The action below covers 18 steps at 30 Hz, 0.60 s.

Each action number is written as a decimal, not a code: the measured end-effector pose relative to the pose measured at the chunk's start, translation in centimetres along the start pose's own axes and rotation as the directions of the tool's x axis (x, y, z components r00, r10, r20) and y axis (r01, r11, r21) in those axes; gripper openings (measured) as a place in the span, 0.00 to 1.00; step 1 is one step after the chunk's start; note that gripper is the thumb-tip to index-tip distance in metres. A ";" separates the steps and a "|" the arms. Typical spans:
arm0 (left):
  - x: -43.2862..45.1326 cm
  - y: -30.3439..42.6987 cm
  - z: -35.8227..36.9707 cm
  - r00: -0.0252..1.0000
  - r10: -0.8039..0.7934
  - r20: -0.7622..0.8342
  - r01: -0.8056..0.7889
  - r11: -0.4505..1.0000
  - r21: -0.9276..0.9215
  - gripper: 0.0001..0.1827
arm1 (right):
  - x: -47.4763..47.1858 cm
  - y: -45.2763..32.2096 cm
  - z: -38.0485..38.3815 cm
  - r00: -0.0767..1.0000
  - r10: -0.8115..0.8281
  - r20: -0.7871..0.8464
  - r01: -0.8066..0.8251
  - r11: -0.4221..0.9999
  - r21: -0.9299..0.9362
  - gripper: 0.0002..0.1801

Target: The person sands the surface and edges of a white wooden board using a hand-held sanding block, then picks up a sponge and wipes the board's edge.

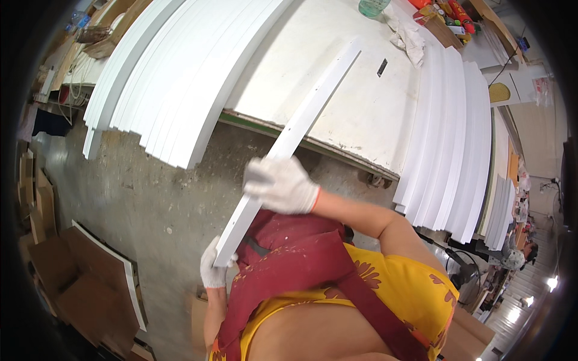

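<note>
A long white strip (311, 101) with small dark holes along its face slants from my body over the worktable. Its far end lies above the tabletop, and its near end juts out past the table edge. My left hand (215, 266), in a white knit glove, grips the near end. Farther up the strip, my right hand (284, 185), gloved alike, wraps over it, pressing a grey pad (258, 176) that looks like a sanding block. The right hand is slightly blurred, and its fingers partly hide the pad and the strip.
White strips lie side by side at the left (180, 90) and right (445, 135) of the worktable (361, 117), overhanging its front edge. A crumpled cloth (404, 36) and a green bottle (373, 7) are at the back. Brown cardboard boxes (86, 289) stand on the concrete floor.
</note>
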<state>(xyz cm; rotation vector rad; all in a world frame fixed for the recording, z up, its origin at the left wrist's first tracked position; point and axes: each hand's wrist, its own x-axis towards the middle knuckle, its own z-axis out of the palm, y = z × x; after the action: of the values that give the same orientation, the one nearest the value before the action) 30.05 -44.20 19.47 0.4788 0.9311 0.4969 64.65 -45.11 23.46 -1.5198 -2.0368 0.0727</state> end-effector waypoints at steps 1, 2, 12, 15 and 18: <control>-0.3 0.4 0.4 0.999 0.013 -0.039 -0.011 0.999 0.038 0.41 | -0.3 3.8 -0.9 0.997 0.033 -0.074 -0.036 0.998 -0.041 0.18; -0.5 0.8 0.8 0.999 0.028 -0.040 -0.026 0.998 0.055 0.41 | -0.4 7.9 -1.7 0.987 0.063 -0.147 -0.075 0.994 -0.081 0.19; -0.5 1.9 1.1 0.988 0.100 -0.116 -0.083 0.986 0.144 0.40 | 2.0 42.8 -13.8 0.584 0.688 -0.430 -0.811 0.477 -0.338 0.22; -0.8 1.9 -0.1 0.998 0.036 -0.057 -0.023 0.976 0.218 0.40 | 3.1 42.8 -16.2 0.387 0.885 -0.258 -0.922 0.370 -0.114 0.22; -1.0 1.8 0.4 0.986 0.078 -0.148 -0.039 0.968 0.249 0.41 | 1.6 43.5 -15.8 0.549 0.732 -0.403 -0.763 0.636 0.115 0.22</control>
<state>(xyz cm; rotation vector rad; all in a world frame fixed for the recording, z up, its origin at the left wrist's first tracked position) 29.53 -43.42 21.40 0.7008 1.1398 0.4799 109.37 -33.25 20.68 -2.1466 -0.9382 0.0018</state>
